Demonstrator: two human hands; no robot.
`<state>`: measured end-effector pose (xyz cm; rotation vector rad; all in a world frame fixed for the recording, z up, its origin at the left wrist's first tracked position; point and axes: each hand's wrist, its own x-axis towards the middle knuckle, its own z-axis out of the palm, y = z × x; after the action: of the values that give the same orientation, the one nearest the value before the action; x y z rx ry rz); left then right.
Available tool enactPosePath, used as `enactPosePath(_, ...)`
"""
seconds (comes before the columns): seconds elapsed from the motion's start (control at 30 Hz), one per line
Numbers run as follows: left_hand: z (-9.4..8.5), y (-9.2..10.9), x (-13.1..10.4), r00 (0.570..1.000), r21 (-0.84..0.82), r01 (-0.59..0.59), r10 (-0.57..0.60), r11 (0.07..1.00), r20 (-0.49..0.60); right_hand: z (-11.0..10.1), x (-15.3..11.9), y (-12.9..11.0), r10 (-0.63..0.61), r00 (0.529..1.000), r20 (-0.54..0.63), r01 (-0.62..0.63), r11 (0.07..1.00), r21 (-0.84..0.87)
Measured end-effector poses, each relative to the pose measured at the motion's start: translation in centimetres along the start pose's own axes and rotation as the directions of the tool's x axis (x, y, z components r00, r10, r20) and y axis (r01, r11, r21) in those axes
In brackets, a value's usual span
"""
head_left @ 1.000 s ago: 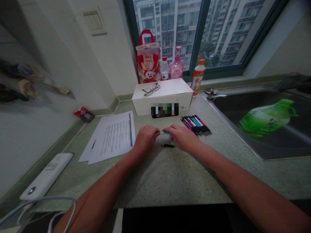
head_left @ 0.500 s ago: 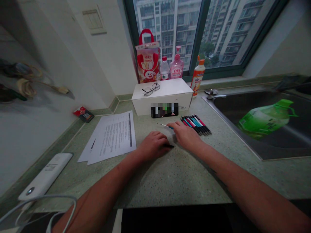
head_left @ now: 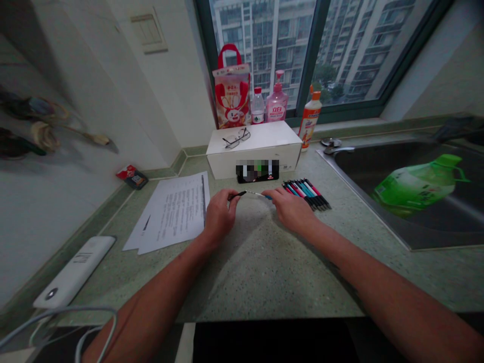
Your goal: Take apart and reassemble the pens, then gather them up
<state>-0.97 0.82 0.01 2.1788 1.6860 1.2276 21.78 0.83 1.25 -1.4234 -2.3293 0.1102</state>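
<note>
My left hand [head_left: 221,212] pinches a short black pen part [head_left: 238,195] between thumb and fingers. Its right end meets the tip of a thin, pale refill [head_left: 254,193]. That refill sticks out of a blue pen barrel [head_left: 267,197], which my right hand [head_left: 291,207] grips low over the counter; most of the barrel is hidden by the fingers. Just behind my right hand lies a row of several pens [head_left: 307,194] in black, red, white and teal, side by side.
Printed sheets [head_left: 172,212] lie left of my left hand. A phone [head_left: 257,172] leans on a white box [head_left: 253,143] with glasses [head_left: 237,138] on top. At right, a green jug [head_left: 418,186] sits in the sink [head_left: 381,234]. A cable [head_left: 75,308] crosses the lower left.
My left hand has moved forward and to the left, bringing the black pen part up to the refill's tip. My right hand has stayed nearly in place.
</note>
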Motion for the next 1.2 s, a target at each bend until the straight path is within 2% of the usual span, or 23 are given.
enactPosePath(0.1,-0.15,-0.13,0.11,1.000,0.002,-0.001,0.002,1.000,-0.019,-0.18,0.02,-0.13,0.001,1.000,0.005,-0.001,1.000,-0.004)
enactPosePath(0.3,-0.06,-0.36,0.07,0.997,0.039,-0.079,0.079,0.996,-0.008,-0.24,-0.01,-0.14,-0.019,1.000,0.019,0.019,1.000,-0.011)
enactPosePath(0.57,-0.06,-0.73,0.20,0.990,0.050,-0.114,0.117,0.992,-0.076,-0.23,0.04,0.05,-0.003,1.000,0.027,0.004,1.000,-0.027)
enactPosePath(1.03,-0.15,-0.69,0.20,0.961,0.038,-0.276,0.275,0.960,0.037,-0.31,-0.05,-0.11,-0.072,0.995,0.066,0.074,0.997,-0.032)
enactPosePath(1.13,0.10,-0.41,-0.02,0.960,-0.013,-0.262,0.262,0.965,0.099,-0.07,-0.13,-0.30,-0.099,0.992,0.080,0.101,0.995,-0.016)
enactPosePath(1.2,0.22,-0.16,-0.18,0.967,-0.068,-0.208,0.215,0.976,0.138,0.15,-0.16,-0.37,-0.116,0.989,0.095,0.117,0.993,-0.004)
